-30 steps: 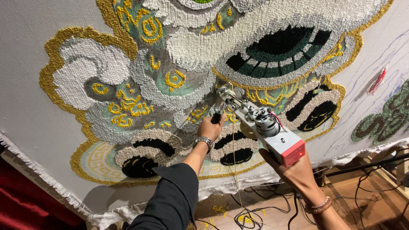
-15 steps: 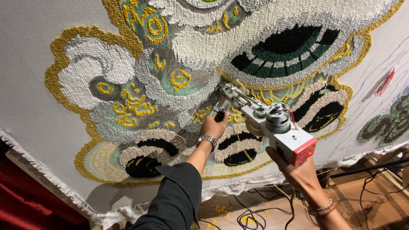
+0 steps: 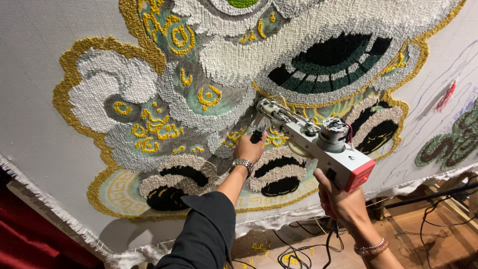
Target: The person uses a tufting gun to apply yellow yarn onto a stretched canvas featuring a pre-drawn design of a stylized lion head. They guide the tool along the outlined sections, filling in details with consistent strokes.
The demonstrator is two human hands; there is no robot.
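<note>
Your right hand grips a tufting gun with a matt grey body, a bare metal motor and nose, and a glossy red plastic end. Your left hand closes on its black front handle; the wristwatch looks like polished metal. The backing cloth is plain woven fabric, the rug pile rough looped yarn.

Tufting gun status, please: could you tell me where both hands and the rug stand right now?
Left hand shut on front handle. Right hand shut on rear grip. Tufting gun nose against rug cloth, near yellow loops. Cables on floor below; nothing blocking.
</note>
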